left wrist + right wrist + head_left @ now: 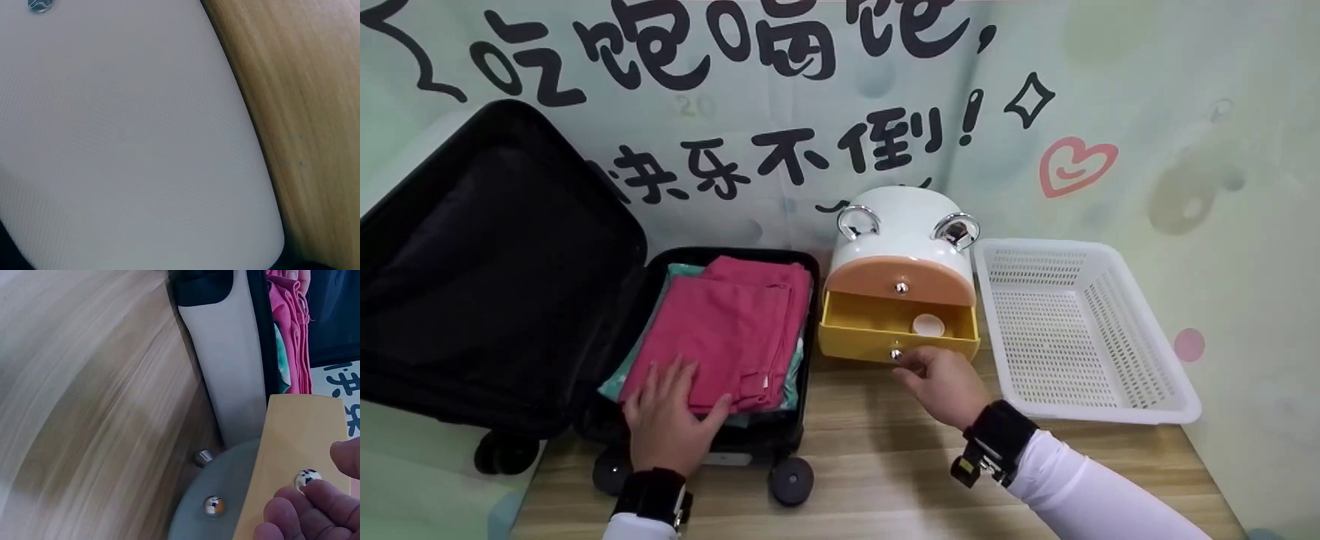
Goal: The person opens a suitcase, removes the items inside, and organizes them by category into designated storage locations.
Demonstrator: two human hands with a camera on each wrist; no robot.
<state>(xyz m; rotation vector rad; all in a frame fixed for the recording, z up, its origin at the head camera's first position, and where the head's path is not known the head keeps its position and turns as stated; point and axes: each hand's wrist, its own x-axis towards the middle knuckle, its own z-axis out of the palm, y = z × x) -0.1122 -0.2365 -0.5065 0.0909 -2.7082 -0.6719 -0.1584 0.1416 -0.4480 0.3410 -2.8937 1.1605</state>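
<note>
Wood-grain tabletop [870,487] forms the work surface. Nearest the viewer, two white sleeves [1080,487] end at black wrist straps [651,495], each fitted with a small device. Suitcase wheels [791,481] project from the near side of a black-lined suitcase [812,315], positioned at left with its lid raised; the left wrist view shows its pale, finely textured shell.

Left hand [671,416]: palm down, fingers extended and thumb spread, resting on a folded pink garment [712,322] inside the suitcase; nothing gripped. Green patterned cloth [619,379] lies beneath this garment.

Right hand [945,382]: at the front of a yellow drawer [859,341], fingers loosely bent, thumb standing apart from them. Its fingertips are at the chrome knob [307,477]; contact cannot be confirmed. Drawer position: pulled out, with a round white item [928,325] inside at right.

Above it, an orange drawer front [900,274] is closed. Two chrome rings [858,223] top the white cabinet [907,217]. Immediately right of the cabinet sits a white perforated basket [1050,345].

Farthest back, a pale backdrop [1245,225] carries black Chinese lettering [652,45] and a red heart outline [1078,140].
</note>
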